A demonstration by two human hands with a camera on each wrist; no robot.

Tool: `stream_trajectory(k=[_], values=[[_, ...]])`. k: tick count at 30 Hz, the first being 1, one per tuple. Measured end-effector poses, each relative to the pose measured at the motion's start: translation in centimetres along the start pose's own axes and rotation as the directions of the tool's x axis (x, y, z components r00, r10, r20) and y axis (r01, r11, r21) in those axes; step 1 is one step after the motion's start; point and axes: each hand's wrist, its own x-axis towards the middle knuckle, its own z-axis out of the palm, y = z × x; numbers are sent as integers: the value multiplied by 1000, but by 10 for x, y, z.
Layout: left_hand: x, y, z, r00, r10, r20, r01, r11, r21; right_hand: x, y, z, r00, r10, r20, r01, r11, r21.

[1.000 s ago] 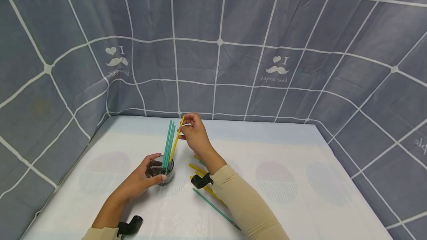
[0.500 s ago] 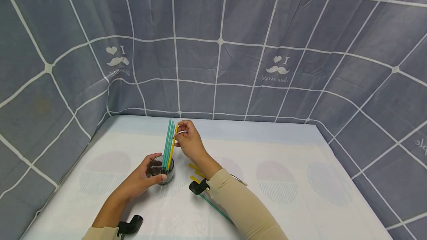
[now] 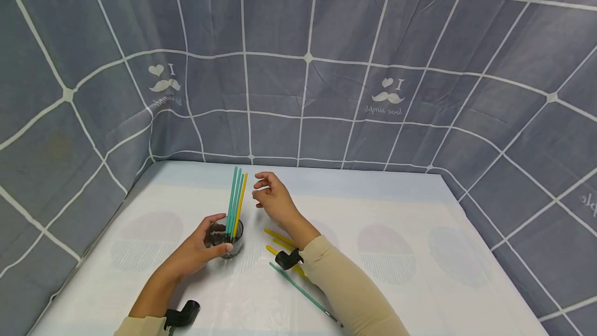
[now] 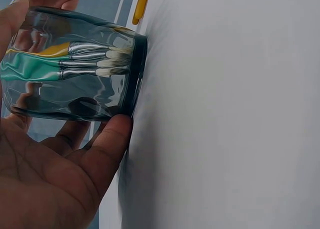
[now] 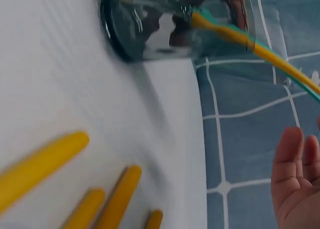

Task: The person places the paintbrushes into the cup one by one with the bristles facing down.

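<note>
My left hand (image 3: 198,250) grips a clear glass cup (image 3: 237,249) on the left part of the table, thumb on the near side and fingers behind. Several teal paintbrushes (image 3: 231,206) and one yellow paintbrush (image 3: 241,198) lean in it, handles up. Through the glass in the left wrist view, their pale bristles (image 4: 112,63) point down at the base. Just right of the handles, my right hand (image 3: 276,202) hovers with loosely bent fingers, holding nothing. In the right wrist view, fingers (image 5: 289,161) of that hand show apart from the yellow handle (image 5: 280,64).
Several yellow brushes (image 3: 272,250) lie on the white-covered table (image 3: 396,211), partly under my right forearm. One teal brush (image 3: 298,288) lies nearer the front. A grey curtain with white lines (image 3: 345,87) surrounds the table at the back and sides.
My right hand has lowered the yellow paintbrush into the glass cup beside the teal ones, let go of it and drawn back to the right. The left hand has stayed on the cup.
</note>
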Motion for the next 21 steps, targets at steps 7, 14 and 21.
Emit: stream_trajectory(k=[7,14,21], values=[[0,1,0,1000,13,-2,-13,1000,12,-3,8,-27,990,101,94,-87,987,-138],[0,1,2,999,-35,-3,35,999,-11,-4,22,-48,969,176,171,-124,953,-275],[0,1,2,999,-47,-2,47,999,-3,-6,28,-62,940,250,232,-150,914,-376]])
